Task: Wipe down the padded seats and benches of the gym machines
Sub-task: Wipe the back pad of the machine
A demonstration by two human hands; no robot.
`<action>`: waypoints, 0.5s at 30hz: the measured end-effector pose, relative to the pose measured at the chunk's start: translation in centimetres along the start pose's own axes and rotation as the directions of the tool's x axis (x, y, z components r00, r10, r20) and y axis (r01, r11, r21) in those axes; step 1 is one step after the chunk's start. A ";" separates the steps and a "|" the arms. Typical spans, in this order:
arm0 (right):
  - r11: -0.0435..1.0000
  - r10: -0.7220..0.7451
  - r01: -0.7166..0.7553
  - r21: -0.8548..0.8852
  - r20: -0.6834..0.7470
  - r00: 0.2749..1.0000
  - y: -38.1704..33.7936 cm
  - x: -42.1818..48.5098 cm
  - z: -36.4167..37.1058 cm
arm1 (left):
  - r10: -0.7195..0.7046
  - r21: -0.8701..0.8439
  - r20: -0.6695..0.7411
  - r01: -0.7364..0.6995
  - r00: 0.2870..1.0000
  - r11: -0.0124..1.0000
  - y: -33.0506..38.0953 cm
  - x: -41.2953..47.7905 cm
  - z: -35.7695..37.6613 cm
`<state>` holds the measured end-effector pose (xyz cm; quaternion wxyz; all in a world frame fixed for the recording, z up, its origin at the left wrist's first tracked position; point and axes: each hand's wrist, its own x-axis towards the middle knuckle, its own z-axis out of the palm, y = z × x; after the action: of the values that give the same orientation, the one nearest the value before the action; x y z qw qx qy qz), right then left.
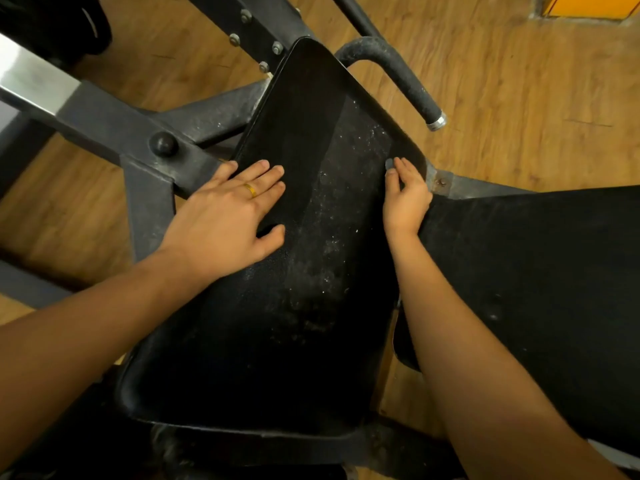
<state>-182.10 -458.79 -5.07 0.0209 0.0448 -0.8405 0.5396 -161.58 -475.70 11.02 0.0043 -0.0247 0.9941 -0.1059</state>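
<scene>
Black seat pad fills the middle, narrow end far from the camera, wide end near. Its left edge runs close along the grey metal frame, with little room on that side. Off the right edge there's a gap, then a second black pad close by. A curved black handle hangs over the far right corner. Wooden floor shows open beyond it.

The near end of the pad sinks into shadow, and its lower rim is hard to read. The second pad runs out of view on the right. White dust specks streak the seat pad's centre.

Left hand, gold ring on one finger, lies flat on the pad's left half, fingers straight and spread, gripping nothing. Right hand sits edge-on at the pad's right rim, fingers pointing away. Something small and grey shows at its fingertips, and I cannot tell whether it pinches anything. The dusty strip lies between the two hands.
</scene>
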 end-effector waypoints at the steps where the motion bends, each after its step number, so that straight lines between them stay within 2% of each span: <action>1: 1.000 0.010 -0.010 0.011 -0.002 1.000 0.0 -1.4 -0.2 | -0.004 0.001 0.004 0.004 1.000 1.000 0.0 0.0 0.0; 6: 0.998 0.058 -0.058 0.002 -0.018 0.998 0.3 -9.7 -1.3 | -0.006 -0.006 -0.006 0.006 1.000 1.000 0.0 0.1 0.0; 12: 0.996 0.086 -0.085 0.014 -0.028 0.996 -0.6 -6.8 -0.8 | -0.015 -0.014 -0.003 0.015 1.000 1.000 0.2 0.1 -0.1; 15: 0.995 0.094 -0.093 0.025 -0.025 0.995 -0.9 -8.2 -1.0 | -0.013 -0.018 -0.003 0.013 1.000 1.000 0.2 0.1 -0.1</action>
<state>-173.89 -457.80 -4.53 0.0062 -0.0014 -0.8349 0.5503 -161.71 -475.48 11.08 0.0020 -0.0311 0.9948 -0.0970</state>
